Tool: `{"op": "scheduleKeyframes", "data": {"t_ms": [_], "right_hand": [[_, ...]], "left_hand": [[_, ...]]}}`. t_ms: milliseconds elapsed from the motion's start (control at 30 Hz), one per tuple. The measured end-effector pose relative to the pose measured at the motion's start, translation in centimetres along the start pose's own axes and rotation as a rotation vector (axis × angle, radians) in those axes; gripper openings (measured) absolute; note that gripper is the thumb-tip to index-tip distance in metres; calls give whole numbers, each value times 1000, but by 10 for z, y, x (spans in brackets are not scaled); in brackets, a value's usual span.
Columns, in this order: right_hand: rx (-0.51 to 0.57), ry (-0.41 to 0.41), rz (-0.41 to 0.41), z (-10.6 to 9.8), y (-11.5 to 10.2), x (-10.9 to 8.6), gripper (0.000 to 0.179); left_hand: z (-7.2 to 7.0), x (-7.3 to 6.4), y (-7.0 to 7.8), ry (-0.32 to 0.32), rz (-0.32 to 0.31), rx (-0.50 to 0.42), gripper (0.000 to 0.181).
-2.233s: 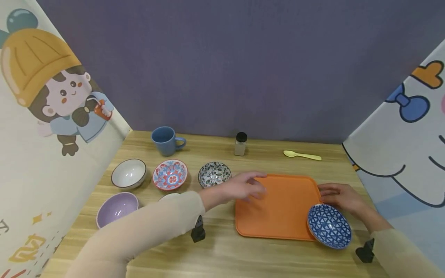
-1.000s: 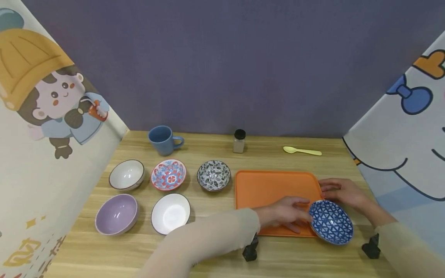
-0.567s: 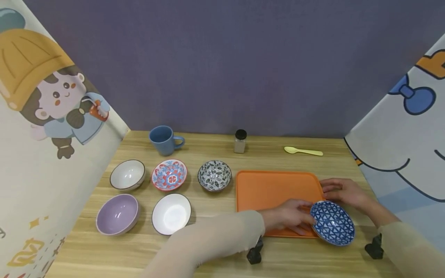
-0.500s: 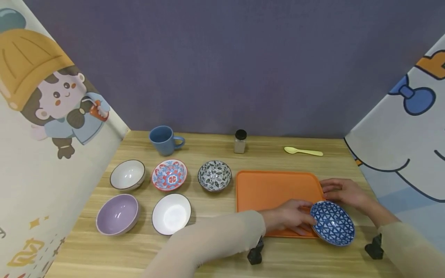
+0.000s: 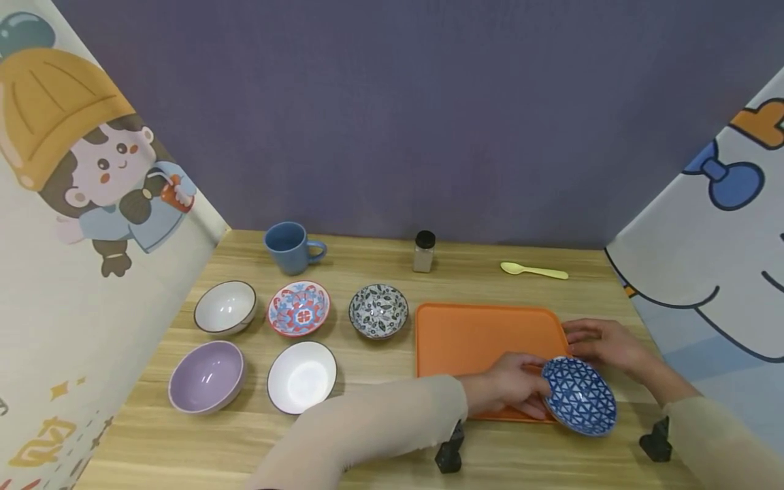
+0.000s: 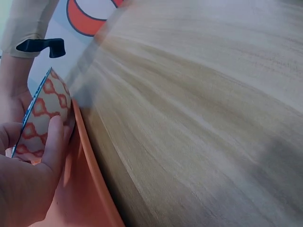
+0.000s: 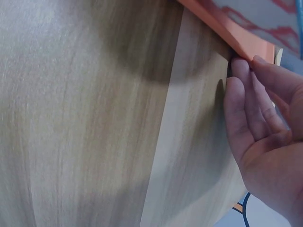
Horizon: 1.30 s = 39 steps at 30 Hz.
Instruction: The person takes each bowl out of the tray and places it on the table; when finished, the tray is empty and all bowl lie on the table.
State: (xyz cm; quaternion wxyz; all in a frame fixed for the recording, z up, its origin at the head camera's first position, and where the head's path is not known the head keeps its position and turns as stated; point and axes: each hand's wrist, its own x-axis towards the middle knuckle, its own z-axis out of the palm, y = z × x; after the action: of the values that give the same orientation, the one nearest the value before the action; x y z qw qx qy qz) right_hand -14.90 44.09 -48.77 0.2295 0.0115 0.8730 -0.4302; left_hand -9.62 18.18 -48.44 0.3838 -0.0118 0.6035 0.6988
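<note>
In the head view, a bowl with a blue-and-white triangle pattern (image 5: 579,396) sits tilted over the near right corner of an orange tray (image 5: 484,337). My left hand (image 5: 513,385) pinches the bowl's left rim. The left wrist view shows the bowl's outer wall (image 6: 54,101), patterned in red and cream, with a finger lying against it. My right hand (image 5: 606,346) grips the tray's right edge. In the right wrist view, the thumb is on top of the tray's edge (image 7: 236,45) and fingertips are beneath it.
Left of the tray stand a black-and-white floral bowl (image 5: 378,312), a red-and-blue bowl (image 5: 299,309), two white bowls (image 5: 225,307) and a purple bowl (image 5: 207,378). Behind are a blue mug (image 5: 289,249), a black-capped jar (image 5: 424,252) and a yellow spoon (image 5: 534,271).
My left hand has come from above the tray's left side, rightward and nearer, and taken the bowl's rim. Lately the bowl has shifted slightly left. The right hand keeps its place at the tray.
</note>
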Motion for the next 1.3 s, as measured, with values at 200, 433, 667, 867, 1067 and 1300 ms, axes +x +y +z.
{"op": "scheduleKeyframes", "data": {"t_ms": [200, 433, 667, 867, 1067, 1300], "right_hand": [[9, -7, -4, 0, -1, -1, 63], [-38, 14, 11, 1, 0, 0, 61], [3, 7, -22, 2, 3, 0, 63], [55, -7, -5, 1, 2, -1, 64], [82, -24, -24, -2, 6, 1, 66], [140, -54, -54, -1, 6, -3, 70]], "left_hand": [[-8, -9, 6, -4, -5, -10, 47], [-26, -25, 23, -35, 21, -43, 48], [-49, -53, 43, -58, 39, -118, 53], [-70, -75, 48, -68, 93, -109, 59], [-100, -106, 50, -20, 127, -76, 65], [-131, -140, 40, 131, 147, -82, 69]]}}
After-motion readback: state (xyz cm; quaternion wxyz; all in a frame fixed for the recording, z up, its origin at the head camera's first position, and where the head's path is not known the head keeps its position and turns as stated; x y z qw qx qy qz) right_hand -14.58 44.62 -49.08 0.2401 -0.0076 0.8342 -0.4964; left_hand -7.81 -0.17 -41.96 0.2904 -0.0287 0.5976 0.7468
